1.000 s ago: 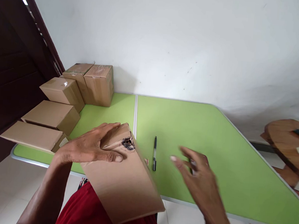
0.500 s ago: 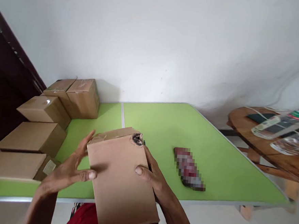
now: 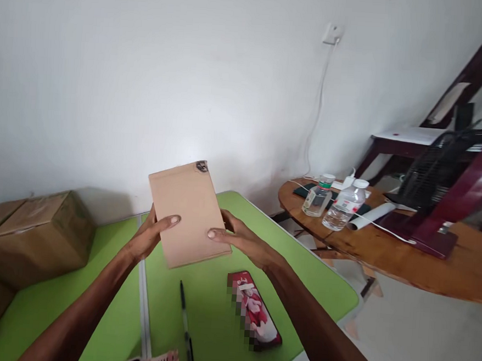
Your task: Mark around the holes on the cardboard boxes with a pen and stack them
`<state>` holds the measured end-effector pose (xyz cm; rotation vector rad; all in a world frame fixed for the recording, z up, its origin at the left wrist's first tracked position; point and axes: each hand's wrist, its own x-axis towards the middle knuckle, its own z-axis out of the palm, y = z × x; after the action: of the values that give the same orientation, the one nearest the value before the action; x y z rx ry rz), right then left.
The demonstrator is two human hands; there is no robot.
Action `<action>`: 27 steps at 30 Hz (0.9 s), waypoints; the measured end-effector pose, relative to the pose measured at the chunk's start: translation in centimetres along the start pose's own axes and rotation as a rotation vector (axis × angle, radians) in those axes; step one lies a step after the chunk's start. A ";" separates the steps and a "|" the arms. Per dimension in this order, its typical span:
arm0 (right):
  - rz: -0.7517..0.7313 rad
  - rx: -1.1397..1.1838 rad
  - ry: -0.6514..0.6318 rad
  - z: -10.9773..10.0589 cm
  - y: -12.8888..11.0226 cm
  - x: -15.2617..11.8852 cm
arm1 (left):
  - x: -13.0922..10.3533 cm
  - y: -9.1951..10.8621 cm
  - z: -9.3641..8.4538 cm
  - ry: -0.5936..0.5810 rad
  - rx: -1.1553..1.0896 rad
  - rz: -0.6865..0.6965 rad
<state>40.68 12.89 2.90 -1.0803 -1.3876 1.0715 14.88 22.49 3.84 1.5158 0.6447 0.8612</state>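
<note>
Between my two hands is a brown cardboard box (image 3: 191, 213), raised over the green folding table (image 3: 108, 248). One top corner of it carries a dark, scribbled-looking damaged patch. My left hand (image 3: 148, 233) grips the left side, thumb on the near face. On the right side, my right hand (image 3: 243, 237) presses its thumb to the same face, fingers behind and mostly hidden. Below the box lie a black pen (image 3: 185, 322) and a phone (image 3: 258, 314) with a picture on it, partly pixelated. A pink-strapped watch (image 3: 160, 360) is at the bottom edge.
More cardboard boxes (image 3: 51, 239) stand at the table's left. To the right, a wooden table (image 3: 316, 224) holds two plastic bottles (image 3: 344, 204), a white roll (image 3: 371, 215), cables and a dark red stand (image 3: 435, 238). A white wall (image 3: 190, 78) rises behind.
The box has moved away from my body and up, toward the wall. My left hand has closed onto its side. The view has turned right, bringing the pen, watch and bottles into sight.
</note>
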 end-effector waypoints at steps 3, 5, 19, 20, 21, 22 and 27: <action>0.082 0.001 0.023 -4.0 2.5 2.2 | 4.7 -1.1 1.3 -0.076 0.107 -0.030; 0.092 0.011 0.064 -6.5 4.4 3.9 | 7.6 -2.6 2.6 -0.089 0.181 -0.047; 0.039 -0.170 0.698 -8.3 18.1 15.8 | 20.9 -16.8 12.1 0.326 0.472 0.080; 0.031 -0.169 0.696 -8.5 18.4 15.7 | 20.8 -17.1 12.0 0.280 0.478 0.090; 0.019 -0.172 0.688 -8.8 18.6 15.6 | 20.8 -17.3 11.8 0.237 0.480 0.099; 0.007 -0.179 0.676 -9.3 18.7 15.4 | 20.8 -17.5 11.4 0.200 0.478 0.102; 0.002 -0.253 0.682 -12.4 19.4 14.6 | 22.3 -18.2 9.8 0.064 0.443 0.059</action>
<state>53.21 31.69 -12.32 -1.4575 -0.9725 0.4504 37.13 37.23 -10.85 1.9163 0.8825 0.8498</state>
